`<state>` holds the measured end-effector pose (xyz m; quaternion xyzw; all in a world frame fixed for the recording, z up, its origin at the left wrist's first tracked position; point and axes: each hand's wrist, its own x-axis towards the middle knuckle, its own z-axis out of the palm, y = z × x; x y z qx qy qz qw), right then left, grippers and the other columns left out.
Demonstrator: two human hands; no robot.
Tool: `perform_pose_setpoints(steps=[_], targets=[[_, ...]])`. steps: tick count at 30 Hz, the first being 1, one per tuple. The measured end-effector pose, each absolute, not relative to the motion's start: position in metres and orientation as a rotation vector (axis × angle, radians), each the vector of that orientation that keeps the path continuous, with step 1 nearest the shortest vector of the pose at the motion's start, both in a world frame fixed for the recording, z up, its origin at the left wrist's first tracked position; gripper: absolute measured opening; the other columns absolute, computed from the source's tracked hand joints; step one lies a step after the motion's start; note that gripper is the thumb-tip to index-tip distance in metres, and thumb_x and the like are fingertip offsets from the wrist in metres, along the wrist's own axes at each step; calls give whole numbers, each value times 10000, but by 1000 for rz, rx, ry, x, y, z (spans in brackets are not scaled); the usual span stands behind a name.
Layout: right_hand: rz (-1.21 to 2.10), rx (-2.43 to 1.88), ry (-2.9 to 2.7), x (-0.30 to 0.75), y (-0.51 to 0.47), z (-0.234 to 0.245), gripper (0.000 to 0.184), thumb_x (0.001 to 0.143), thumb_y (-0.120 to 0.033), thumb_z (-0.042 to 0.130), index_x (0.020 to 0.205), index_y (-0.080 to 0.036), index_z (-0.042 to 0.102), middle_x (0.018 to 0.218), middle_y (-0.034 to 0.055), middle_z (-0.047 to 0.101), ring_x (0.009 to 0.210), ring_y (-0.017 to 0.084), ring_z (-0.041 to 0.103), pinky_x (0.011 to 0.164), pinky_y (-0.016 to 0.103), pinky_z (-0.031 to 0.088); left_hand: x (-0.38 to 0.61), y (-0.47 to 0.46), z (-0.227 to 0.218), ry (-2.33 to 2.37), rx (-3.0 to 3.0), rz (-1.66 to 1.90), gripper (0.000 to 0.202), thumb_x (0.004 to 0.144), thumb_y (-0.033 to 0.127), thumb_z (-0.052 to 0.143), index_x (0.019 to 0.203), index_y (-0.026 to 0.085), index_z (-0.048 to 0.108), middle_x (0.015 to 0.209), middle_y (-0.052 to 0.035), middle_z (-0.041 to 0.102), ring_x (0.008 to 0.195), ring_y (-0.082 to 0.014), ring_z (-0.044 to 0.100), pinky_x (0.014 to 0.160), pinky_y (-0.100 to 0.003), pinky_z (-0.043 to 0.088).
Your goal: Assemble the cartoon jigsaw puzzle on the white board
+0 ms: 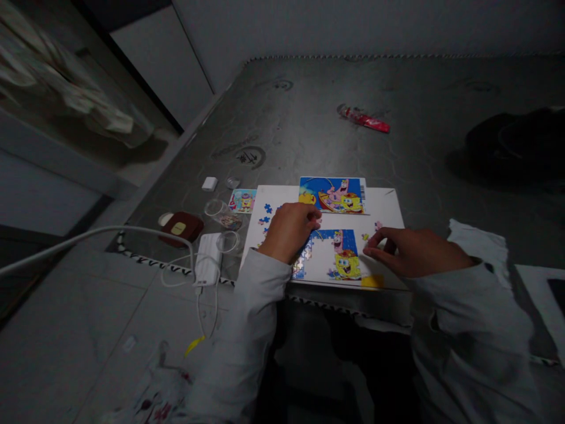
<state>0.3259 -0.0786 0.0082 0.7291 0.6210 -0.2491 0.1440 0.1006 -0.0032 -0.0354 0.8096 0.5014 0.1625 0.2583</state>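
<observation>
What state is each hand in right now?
Left hand: curled near the partly built puzzle; can't tell if holding anything.
Right hand: curled beside a loose piece; can't tell if holding anything.

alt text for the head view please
A person's left hand and right hand are over a white board with a partly assembled SpongeBob jigsaw puzzle, a SpongeBob picture card just beyond it. Loose blue pieces lie on the board's left side.
</observation>
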Motion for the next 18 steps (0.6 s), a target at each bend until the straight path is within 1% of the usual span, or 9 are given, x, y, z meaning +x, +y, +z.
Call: perform_pose_setpoints(steps=[5, 8, 12, 14, 18], targets=[[-719, 2072, 1822, 324, -80, 4, 274, 938, -493, 609, 1081, -303, 742, 995, 52, 801, 862, 265, 725, 751, 405, 497, 103, -2, -37, 1379, 2219, 424, 162, 872, 150, 785, 1026, 196, 806, 1060, -66, 808, 1034, -250, 722, 977, -389, 521], [-712, 2080, 1843, 324, -81, 2, 283, 940, -502, 599, 1084, -304, 739, 1009, 51, 802, 862, 261, 719, 761, 408, 498, 103, -2, -37, 1365, 2226, 429, 180, 871, 120, 776, 1035, 193, 788, 1091, -69, 792, 1060, -247, 709, 978, -385, 517], [-699, 2090, 1849, 323, -81, 1, 264, 927, -488, 611, 1058, -299, 741, 972, 49, 803, 837, 256, 718, 755, 402, 497, 103, -1, -37, 1325, 2244, 473, 168, 869, 105, 772, 1011, 194, 764, 1133, -73, 772, 1070, -242, 700, 957, -374, 512], [-683, 2091, 1845, 322, -81, 2, 252, 925, -480, 613, 1047, -300, 740, 961, 47, 804, 836, 259, 720, 747, 401, 492, 102, -1, -37, 1293, 2252, 505, 152, 864, 106, 776, 987, 192, 754, 1116, -67, 779, 1050, -240, 707, 941, -370, 511], [-679, 2083, 1861, 323, -81, 2, 261, 926, -491, 607, 1035, -296, 742, 976, 59, 804, 839, 266, 721, 739, 401, 492, 102, -1, -35, 1228, 2242, 543, 155, 851, 74, 772, 949, 192, 745, 1019, -31, 806, 995, -225, 732, 919, -354, 508]])
